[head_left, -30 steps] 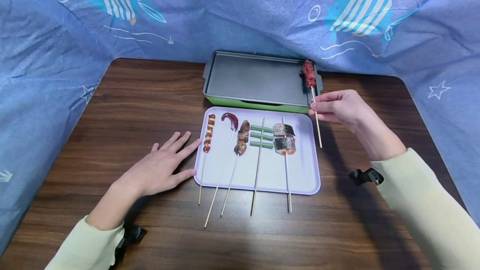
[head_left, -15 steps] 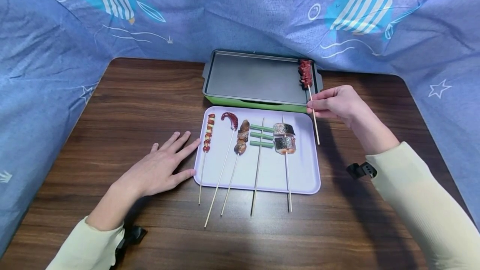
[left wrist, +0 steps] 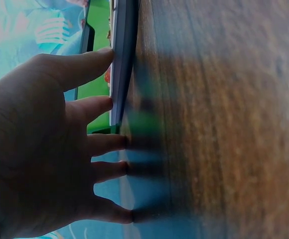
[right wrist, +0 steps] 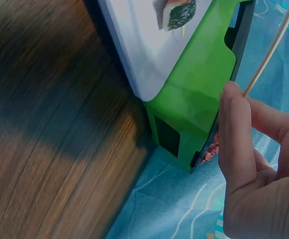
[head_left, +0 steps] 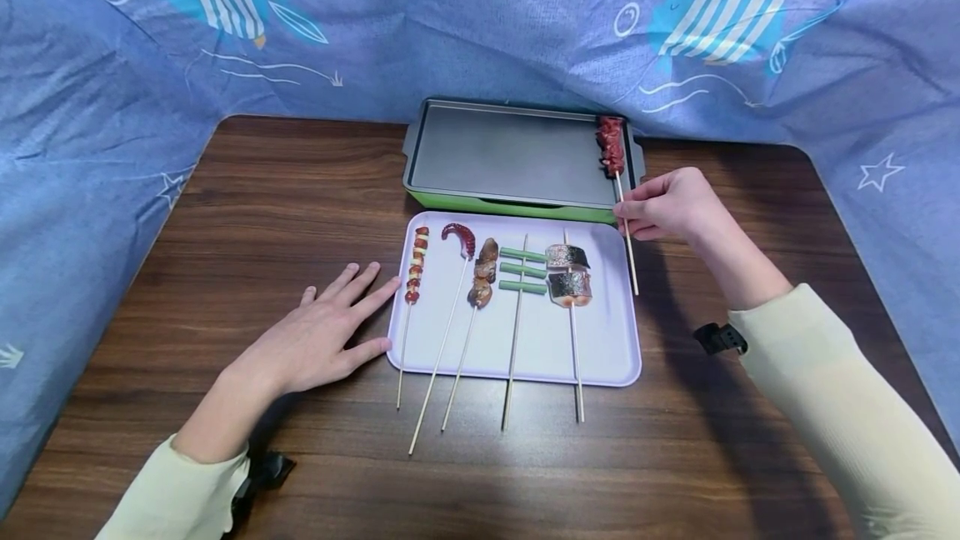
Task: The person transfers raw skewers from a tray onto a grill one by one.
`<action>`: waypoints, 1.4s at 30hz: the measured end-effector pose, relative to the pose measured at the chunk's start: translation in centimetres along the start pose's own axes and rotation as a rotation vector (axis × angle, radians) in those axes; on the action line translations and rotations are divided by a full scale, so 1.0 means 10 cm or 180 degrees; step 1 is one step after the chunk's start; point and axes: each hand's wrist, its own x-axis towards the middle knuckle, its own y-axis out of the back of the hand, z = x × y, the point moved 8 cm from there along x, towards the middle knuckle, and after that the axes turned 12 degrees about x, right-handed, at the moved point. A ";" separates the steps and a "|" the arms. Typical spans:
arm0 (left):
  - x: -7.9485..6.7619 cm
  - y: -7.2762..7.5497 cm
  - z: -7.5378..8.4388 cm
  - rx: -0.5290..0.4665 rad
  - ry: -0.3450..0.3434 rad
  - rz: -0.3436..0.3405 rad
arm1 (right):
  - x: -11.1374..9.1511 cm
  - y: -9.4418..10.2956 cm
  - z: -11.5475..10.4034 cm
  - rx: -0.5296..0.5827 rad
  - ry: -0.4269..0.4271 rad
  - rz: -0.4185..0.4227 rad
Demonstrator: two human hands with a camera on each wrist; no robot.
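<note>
My right hand (head_left: 667, 202) pinches the stick of a red meat skewer (head_left: 612, 148) between thumb and fingers. The meat lies over the right end of the dark griddle plate (head_left: 510, 155), its stick reaching past the front edge. In the right wrist view the stick (right wrist: 271, 50) rises out of my fingertips, and the meat is mostly hidden behind the hand. My left hand (head_left: 315, 340) lies spread on the table, thumb and index fingertip at the left rim of the lilac tray (head_left: 547, 348). The left wrist view shows those fingertips along the tray's edge (left wrist: 122, 64).
On the tray lie several skewers: small red-and-pale pieces (head_left: 417, 265), a tentacle (head_left: 460, 240), brown meat (head_left: 484, 273), green stalks (head_left: 523, 271) and fish chunks (head_left: 570, 288). Their sticks overhang its front rim. The griddle's green base (head_left: 480, 205) stands behind it, near the blue curtain (head_left: 495, 15).
The right hand has moved slightly left and back, bringing the red meat skewer from above the griddle's right edge down onto its right end. The left hand has stayed put.
</note>
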 end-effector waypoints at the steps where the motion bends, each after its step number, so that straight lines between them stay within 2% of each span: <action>1: 0.00 0.00 0.00 0.0000 -0.0001 0.0001 | -0.01 0.00 0.00 -0.0072 0.0017 0.0020; 7: 0.00 -0.01 0.00 -0.0004 0.0007 -0.0004 | -0.07 0.01 -0.03 -0.0378 0.0122 0.0108; 12: 0.00 -0.01 0.00 -0.0005 0.0004 0.0004 | -0.20 0.07 -0.05 -0.0388 0.0241 0.0195; 20: 0.00 -0.03 0.00 -0.0026 -0.0023 0.0013 | -0.62 0.30 -0.13 -0.0497 0.0612 0.0427; 22: 0.01 -0.03 0.00 -0.0020 -0.0039 0.0018 | -0.75 0.37 -0.11 -0.0431 0.0647 0.0483; 25: 0.02 -0.02 -0.01 -0.0011 -0.0052 0.0015 | -0.89 0.41 0.00 -0.0189 0.0612 0.0296; 28: 0.01 -0.01 -0.02 -0.0011 -0.0044 0.0004 | -0.98 0.30 0.17 0.0026 0.0400 -0.0071; 32: 0.00 0.01 -0.02 -0.0007 -0.0033 0.0003 | -1.06 0.01 0.42 0.0085 0.0013 -0.0516; 35: 0.01 0.00 -0.02 -0.0017 -0.0030 0.0000 | -1.09 -0.20 0.60 0.0164 -0.0206 -0.0664; 42: 0.02 -0.01 -0.01 -0.0019 -0.0049 0.0009 | -1.09 -0.48 0.90 0.0544 -0.0396 -0.0730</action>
